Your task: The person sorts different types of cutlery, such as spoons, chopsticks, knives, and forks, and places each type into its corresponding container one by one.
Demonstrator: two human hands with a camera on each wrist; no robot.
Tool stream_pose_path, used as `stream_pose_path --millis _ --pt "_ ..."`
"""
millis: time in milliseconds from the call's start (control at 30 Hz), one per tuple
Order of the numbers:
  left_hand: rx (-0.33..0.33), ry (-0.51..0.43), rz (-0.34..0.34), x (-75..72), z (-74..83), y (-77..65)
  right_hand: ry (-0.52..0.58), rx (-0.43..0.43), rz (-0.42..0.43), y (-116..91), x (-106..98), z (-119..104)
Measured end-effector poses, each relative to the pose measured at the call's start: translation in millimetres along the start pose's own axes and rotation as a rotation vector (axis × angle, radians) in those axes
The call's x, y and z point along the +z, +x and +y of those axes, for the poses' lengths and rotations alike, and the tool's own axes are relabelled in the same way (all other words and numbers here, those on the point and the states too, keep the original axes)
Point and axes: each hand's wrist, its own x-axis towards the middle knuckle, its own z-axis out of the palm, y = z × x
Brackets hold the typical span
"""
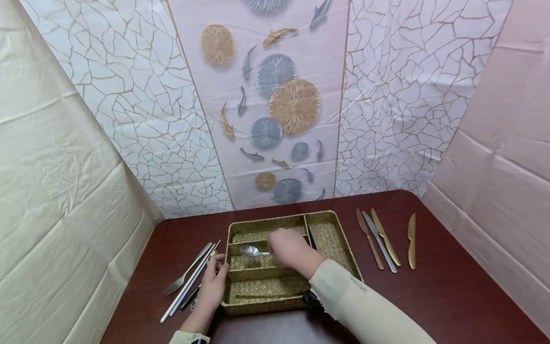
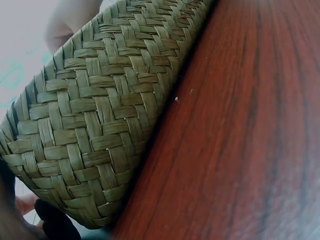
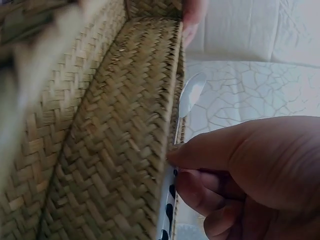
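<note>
A woven tray [image 1: 245, 274] with several compartments stands on the table. Above its middle compartment, my right hand [image 1: 292, 248] pinches a metal spoon [image 1: 250, 251] between thumb and fingers, the bowl pointing left. In the right wrist view the handle of the spoon [image 3: 167, 210] shows black spots on white, partly hidden behind a divider [image 3: 125, 120]. My left hand [image 1: 212, 284] holds the tray at its left side, thumb at the rim. The left wrist view shows the woven outer wall of the tray [image 2: 95, 120], with fingertips [image 2: 27, 204] by its corner.
Left of the tray lie a fork [image 1: 175, 285], long pale chopsticks [image 1: 185, 292] and other slim utensils partly behind my left hand. Several table knives [image 1: 382, 236] lie on the right of the brown table [image 1: 447, 286]. A thin gold utensil [image 1: 270, 296] lies in the tray's front compartment.
</note>
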Motion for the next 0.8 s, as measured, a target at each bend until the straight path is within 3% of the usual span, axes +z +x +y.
stream_pose_path --millis 367,800 --pt "-0.006 -0.010 0.002 0.4 -0.9 1.5 -0.069 -0.026 -0.013 8.0 18.8 -3.8" --pt "-0.011 -0.004 0.008 0.2 -1.0 1.9 -0.052 0.035 -0.073 15.1 28.7 -5.5"
